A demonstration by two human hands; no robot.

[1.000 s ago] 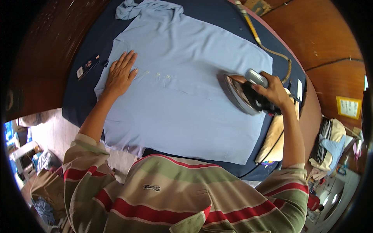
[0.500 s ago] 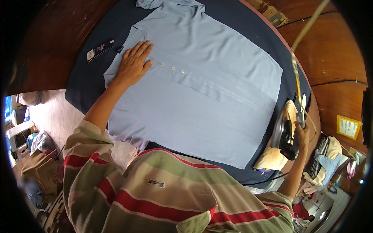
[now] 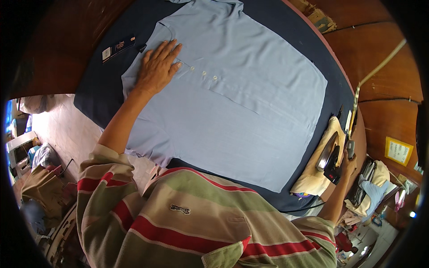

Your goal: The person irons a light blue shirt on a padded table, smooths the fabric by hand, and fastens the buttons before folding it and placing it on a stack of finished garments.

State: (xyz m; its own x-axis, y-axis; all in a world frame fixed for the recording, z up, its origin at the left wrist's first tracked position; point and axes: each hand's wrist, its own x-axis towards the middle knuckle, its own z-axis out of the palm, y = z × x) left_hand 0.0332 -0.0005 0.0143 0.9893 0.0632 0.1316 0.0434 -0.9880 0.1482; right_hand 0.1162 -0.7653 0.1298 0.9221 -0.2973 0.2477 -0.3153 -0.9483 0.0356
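While the left hand lay splayed on the blue shirt near its collar, presumably steadying it, the right hand gripped the iron over cream cloth beside the shirt's hem, seemingly a rest.

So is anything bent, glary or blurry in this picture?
Head view: the dark blue cloth bows at its right edge; the pale floor at left is bright; the iron gleams; the blue shirt looks clear, the brown cloth at lower left softer.
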